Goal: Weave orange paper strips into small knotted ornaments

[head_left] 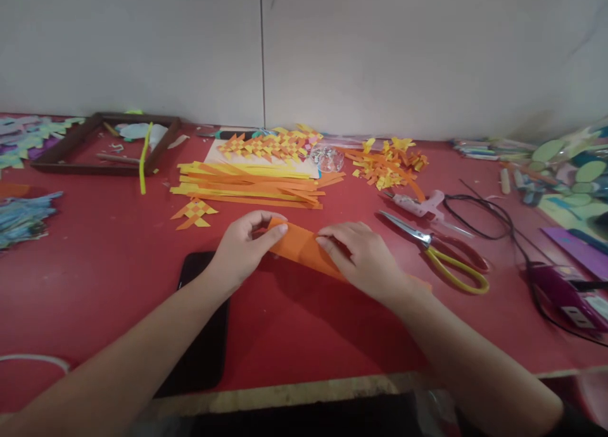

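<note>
An orange paper strip [300, 246] is held up over the red table, slanting down to the right. My left hand [249, 240] pinches its left end between thumb and fingers. Further along, my right hand [358, 256] grips the upper edge with thumb and fingertips, and the strip's far end runs behind that hand. Beyond my hands lies a pile of yellow and orange paper strips [247, 187]. A small woven paper fish [194, 213] rests to the left of the pile. Woven orange and yellow pieces [270, 145] sit behind it on a pale sheet.
Scissors [427, 237] with red and yellow handles lie at right, beside a pink glue gun [420, 202] and a black cable [510, 228]. A dark phone [202, 335] lies under my left forearm. A brown frame [61, 169] stands back left; paper scraps [392, 161] are heaped behind.
</note>
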Demonstrator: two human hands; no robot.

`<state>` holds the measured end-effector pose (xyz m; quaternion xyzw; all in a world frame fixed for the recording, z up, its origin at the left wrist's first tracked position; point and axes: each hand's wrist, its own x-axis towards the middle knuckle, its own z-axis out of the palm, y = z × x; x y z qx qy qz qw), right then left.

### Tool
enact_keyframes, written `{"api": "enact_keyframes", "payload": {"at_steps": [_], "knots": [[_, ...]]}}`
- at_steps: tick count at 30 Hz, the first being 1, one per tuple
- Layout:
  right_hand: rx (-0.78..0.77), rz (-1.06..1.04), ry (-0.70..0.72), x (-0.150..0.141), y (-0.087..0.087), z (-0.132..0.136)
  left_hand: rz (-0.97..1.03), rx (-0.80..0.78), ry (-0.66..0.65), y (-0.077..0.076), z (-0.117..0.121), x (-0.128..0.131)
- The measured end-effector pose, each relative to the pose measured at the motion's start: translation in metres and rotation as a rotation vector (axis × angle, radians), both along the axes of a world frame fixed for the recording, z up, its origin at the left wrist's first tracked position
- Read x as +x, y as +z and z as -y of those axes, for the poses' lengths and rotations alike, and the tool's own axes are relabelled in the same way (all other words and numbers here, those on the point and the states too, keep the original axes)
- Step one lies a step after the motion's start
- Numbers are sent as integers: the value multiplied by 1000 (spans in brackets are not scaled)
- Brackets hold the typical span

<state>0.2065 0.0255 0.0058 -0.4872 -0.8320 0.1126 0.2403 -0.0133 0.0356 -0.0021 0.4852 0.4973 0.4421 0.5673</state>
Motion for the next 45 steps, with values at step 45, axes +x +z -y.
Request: {"api": "enact_keyframes", "payload": {"at_steps": [45], "knots": [[-800,-1005,-9,-25,-9,2,-98,-20,-384,7,13,11]]}}
